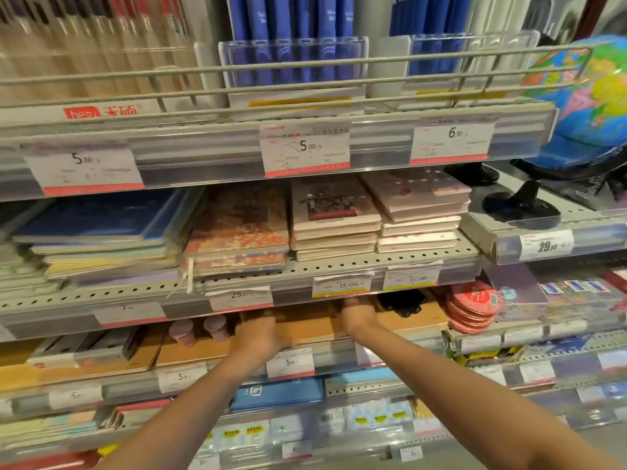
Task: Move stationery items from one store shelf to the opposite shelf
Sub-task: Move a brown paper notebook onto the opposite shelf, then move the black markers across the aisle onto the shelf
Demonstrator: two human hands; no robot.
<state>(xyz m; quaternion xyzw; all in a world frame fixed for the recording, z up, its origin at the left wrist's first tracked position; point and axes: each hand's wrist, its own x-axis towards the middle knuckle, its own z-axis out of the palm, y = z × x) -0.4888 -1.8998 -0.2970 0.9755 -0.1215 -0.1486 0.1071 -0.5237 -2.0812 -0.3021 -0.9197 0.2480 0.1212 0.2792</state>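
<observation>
On a tiered store shelf (pixel 373 262) crowded with price tags, the stack of brown kraft notebooks (pixel 305 329) on the third tier is reached by the left hand (pixel 261 337) and right hand (pixel 358 315), apparently for lifting, though the finger posture cannot be told.

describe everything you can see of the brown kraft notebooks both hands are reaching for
The brown kraft notebooks lie flat in a low stack on the third shelf down, plain cardboard-like covers, partly hidden under the shelf edge above. The left hand rests on the stack's left part; the right hand reaches over its right part, fingers hidden. Two pinkish cylinders stand just left of it. Motion blur hides finer detail.
</observation>
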